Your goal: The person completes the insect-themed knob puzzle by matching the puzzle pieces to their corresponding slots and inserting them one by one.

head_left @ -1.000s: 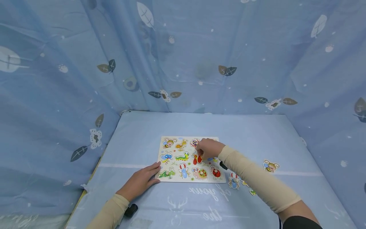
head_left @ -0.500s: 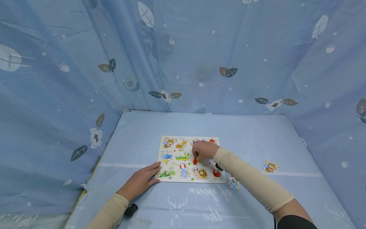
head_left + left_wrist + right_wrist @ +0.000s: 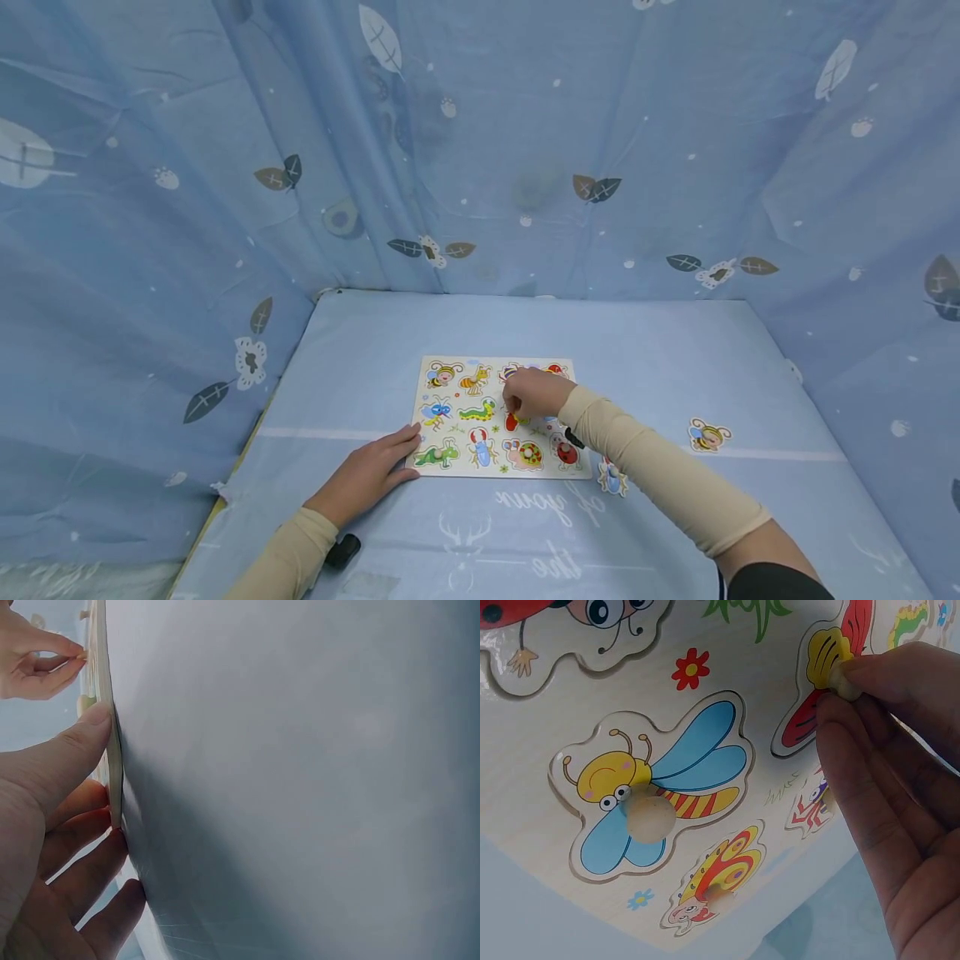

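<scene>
A wooden knob puzzle board [image 3: 453, 432] with several insect pictures lies on the cloth-covered table. My right hand [image 3: 538, 392] is over its centre right. In the right wrist view, thumb and fingers pinch the small wooden knob [image 3: 845, 682] of a red and yellow winged insect piece [image 3: 801, 724], which lies in or right at its outlined recess. My left hand [image 3: 367, 472] rests at the board's near left corner, fingers fairly straight along the left side and thumb at the near edge. A blue-winged insect piece [image 3: 697, 765] sits in its recess beside the right hand.
A loose bee piece [image 3: 708, 435] lies on the table to the right of the board. Partly under the right forearm is a blue beetle piece [image 3: 612, 477]. Blue patterned cloth walls [image 3: 517, 125] enclose the table's back and sides.
Over the first half second my right hand shifted a little left, and its forearm came to cover small loose pieces by the beetle. It has stayed still since. The left hand has not moved.
</scene>
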{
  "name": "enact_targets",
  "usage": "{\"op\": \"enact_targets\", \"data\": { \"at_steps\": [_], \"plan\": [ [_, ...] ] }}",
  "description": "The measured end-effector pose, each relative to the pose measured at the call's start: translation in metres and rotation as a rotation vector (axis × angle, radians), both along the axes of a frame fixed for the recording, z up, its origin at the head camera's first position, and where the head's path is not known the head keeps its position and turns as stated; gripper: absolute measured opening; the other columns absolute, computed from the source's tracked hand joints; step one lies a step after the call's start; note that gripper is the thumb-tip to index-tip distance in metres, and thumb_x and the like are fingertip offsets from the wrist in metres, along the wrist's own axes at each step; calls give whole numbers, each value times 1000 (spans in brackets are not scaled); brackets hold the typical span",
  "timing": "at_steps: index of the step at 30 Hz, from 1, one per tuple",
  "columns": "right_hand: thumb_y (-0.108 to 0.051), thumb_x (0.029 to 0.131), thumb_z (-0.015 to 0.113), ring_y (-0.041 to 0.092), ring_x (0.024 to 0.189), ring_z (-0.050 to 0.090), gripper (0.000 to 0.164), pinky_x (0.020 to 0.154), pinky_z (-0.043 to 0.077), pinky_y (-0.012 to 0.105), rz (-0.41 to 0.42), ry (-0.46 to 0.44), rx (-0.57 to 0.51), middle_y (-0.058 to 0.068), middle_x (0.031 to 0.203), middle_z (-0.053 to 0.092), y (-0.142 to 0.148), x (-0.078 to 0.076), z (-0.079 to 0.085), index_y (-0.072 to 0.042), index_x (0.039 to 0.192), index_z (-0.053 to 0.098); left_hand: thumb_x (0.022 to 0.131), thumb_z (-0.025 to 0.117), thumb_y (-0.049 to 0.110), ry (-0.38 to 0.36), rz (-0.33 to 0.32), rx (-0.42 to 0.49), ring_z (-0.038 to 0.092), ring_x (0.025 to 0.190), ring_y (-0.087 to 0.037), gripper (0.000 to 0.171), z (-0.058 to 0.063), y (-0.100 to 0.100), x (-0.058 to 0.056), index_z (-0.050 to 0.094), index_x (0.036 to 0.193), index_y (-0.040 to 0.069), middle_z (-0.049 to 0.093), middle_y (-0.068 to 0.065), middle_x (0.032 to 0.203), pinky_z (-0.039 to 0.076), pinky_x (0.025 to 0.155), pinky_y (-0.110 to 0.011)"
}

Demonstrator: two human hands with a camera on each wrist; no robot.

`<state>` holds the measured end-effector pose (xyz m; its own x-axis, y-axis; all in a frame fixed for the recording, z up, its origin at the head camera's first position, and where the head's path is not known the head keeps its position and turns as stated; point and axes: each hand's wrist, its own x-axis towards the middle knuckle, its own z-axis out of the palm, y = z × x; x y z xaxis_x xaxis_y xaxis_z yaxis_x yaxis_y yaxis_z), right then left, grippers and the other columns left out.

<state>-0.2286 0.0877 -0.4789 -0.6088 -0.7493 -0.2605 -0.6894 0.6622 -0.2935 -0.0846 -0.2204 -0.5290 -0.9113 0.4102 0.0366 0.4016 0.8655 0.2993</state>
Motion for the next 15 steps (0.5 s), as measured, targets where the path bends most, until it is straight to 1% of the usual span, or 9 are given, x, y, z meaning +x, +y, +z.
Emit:
{"op": "enact_targets", "data": {
  "at_steps": [8,12,15],
  "plan": [
    [0,85,66,6,67,53,18,62,48,21,7,7,-23,-7,79,66,7,4,3,-15,86,75,89,68,45,8,-1,14,49,135,-19,62,0,2,1,53,141,16,43,5,153,50,104,-40],
    [-6,85,70,8,68,54,10,64,48,23,-4,19,-31,-5,81,67,16,8,8,-14,88,75,88,68,45,14,2,4,49,135,-19,62,-1,2,1,53,142,17,42,5,153,50,104,-39],
    [-7,83,73,7,70,55,10,66,50,24,-6,42,-32,-4,83,69,25,12,12,-14,90,75,89,66,47,12,11,-10,49,135,-18,62,-1,1,1,52,142,18,41,7,154,49,104,-39]
  ]
}}
